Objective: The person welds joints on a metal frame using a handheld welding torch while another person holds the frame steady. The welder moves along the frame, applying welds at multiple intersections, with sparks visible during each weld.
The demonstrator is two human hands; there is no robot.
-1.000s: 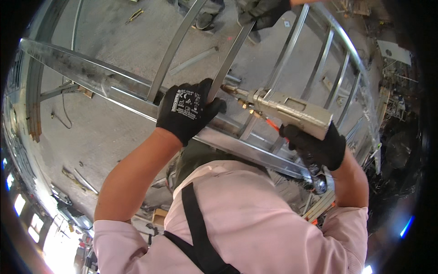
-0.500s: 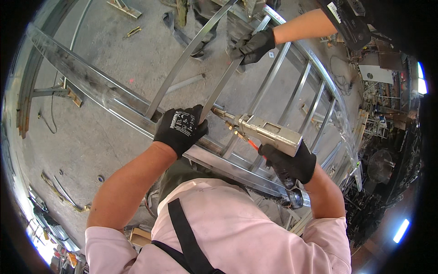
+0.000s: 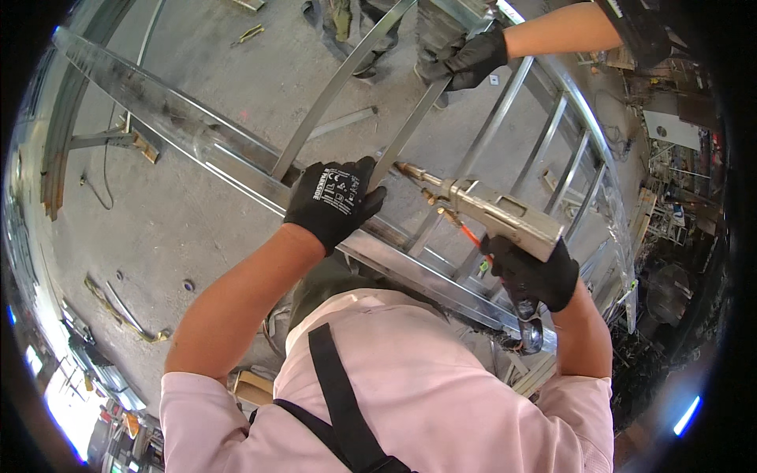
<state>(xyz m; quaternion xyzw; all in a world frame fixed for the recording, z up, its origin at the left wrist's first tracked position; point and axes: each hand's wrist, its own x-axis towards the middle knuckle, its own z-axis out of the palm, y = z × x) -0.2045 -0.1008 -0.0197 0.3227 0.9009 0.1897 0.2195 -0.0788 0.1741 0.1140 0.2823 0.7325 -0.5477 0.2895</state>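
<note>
My gloved left hand [image 3: 331, 199] is closed around the near end of a flat metal crossbar [image 3: 412, 124], just above the near curved rail [image 3: 473, 296] of a metal frame. In my gloved right hand [image 3: 538, 274] is a silver, boxy pistol-grip power tool [image 3: 505, 214] with an orange hose [image 3: 471, 235]. Its narrow nose points toward the crossbar's near end, close to my left fingers; whether it touches the metal I cannot tell. Another person's gloved hand [image 3: 475, 61] grips the far end of the same crossbar.
The far curved rail [image 3: 579, 91] and several crossbars [image 3: 495, 118] spread to the right. Pliers [image 3: 251, 34] and a loose metal strip [image 3: 344, 122] lie on the concrete floor [image 3: 229, 94]. Long metal profiles [image 3: 59, 169] stand at the left; cluttered racks [image 3: 670, 197] line the right.
The whole scene has shifted right and a little up in the view. Both my hands and the other person's hand keep their grips; the tool stays beside the crossbar's near end.
</note>
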